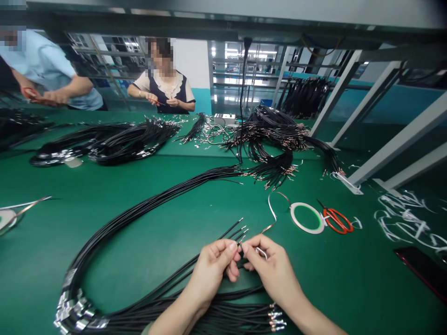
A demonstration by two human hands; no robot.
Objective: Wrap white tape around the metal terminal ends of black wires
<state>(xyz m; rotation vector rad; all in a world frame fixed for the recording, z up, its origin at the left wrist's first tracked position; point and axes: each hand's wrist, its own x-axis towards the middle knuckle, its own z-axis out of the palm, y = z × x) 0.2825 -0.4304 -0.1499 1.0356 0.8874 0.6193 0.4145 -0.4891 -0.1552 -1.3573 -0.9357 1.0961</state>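
My left hand point(213, 269) is closed in a pinch on a few thin black wires point(233, 229) whose bare tips fan out just above my fingers. My right hand point(269, 265) is closed too, pinching the same wires and the end of a tape strip point(271, 211) that runs up to a roll of tape point(307, 217) on the table. The two thumbs nearly touch. A big looped bundle of black wires point(115, 228) curls round my forearms, taped at the lower left and ending in metal terminals near my right wrist.
Red-handled scissors point(337, 220) lie right of the tape roll. Heaps of black wires point(275, 132) cover the far green table point(167, 195). Two people work across it at the back left. White scraps point(405, 221) and a dark phone point(422, 270) lie at right, beside grey frame legs point(394, 144).
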